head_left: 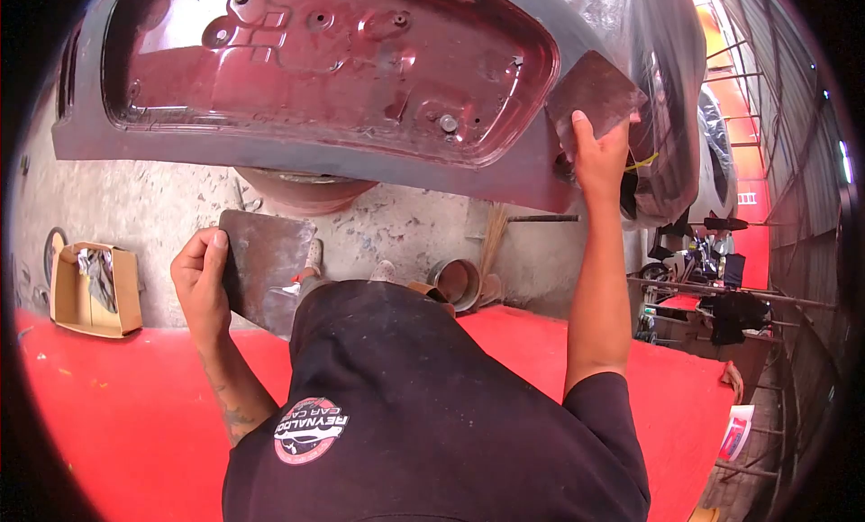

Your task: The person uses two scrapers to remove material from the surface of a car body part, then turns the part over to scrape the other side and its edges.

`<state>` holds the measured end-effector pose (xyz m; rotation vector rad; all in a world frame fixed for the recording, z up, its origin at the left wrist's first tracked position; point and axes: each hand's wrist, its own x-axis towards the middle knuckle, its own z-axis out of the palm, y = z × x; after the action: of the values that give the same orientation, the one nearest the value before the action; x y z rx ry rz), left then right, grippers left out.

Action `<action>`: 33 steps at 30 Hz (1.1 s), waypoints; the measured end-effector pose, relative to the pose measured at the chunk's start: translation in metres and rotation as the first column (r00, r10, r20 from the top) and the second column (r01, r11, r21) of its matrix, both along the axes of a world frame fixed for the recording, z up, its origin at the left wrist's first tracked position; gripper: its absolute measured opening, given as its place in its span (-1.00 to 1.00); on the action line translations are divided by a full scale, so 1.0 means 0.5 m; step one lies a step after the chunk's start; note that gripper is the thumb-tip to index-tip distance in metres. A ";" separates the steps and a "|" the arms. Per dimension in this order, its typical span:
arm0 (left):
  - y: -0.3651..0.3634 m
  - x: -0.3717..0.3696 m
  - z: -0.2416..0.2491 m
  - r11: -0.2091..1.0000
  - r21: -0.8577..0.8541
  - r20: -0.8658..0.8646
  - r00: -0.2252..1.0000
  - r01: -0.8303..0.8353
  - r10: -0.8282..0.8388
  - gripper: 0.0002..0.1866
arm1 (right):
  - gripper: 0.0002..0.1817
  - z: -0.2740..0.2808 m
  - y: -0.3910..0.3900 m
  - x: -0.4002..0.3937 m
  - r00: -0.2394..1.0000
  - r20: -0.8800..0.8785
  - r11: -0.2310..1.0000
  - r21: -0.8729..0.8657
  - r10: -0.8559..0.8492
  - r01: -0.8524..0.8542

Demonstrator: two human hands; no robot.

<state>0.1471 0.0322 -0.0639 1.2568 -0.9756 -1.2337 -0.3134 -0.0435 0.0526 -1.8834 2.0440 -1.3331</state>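
A dark brown sheet of sandpaper (266, 265) hangs from my left hand (200, 274), its edge pinched between thumb and fingers beside my leg. My right hand (602, 157) grips a second dark brown sandpaper sheet (595, 94), thumb on top and fingers behind it. That sheet overlaps the right end of a large car body panel (297, 146). The panel has a grey, primer-like border around a glossy dark red recess (315, 72) with holes and raised shapes.
A rounded reddish support (306, 193) shows beneath the panel. An open cardboard box (95, 319) stands left on the floor, and a round metal container (455, 283) near a broom (494, 238). Clear plastic sheeting (671, 90) covers a vehicle at right. Behind me lies a red surface (135, 396).
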 end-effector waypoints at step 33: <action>-0.081 0.016 0.010 0.993 0.079 0.006 0.996 0.084 -0.085 -0.79 | -0.44 -0.106 0.100 0.157 0.964 0.203 0.984 -0.011 -0.171 0.177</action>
<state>0.1551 -0.0083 -0.0589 1.2951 -1.0041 -1.3444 -0.2348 0.0064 -0.0005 -1.5345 2.1357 -1.5304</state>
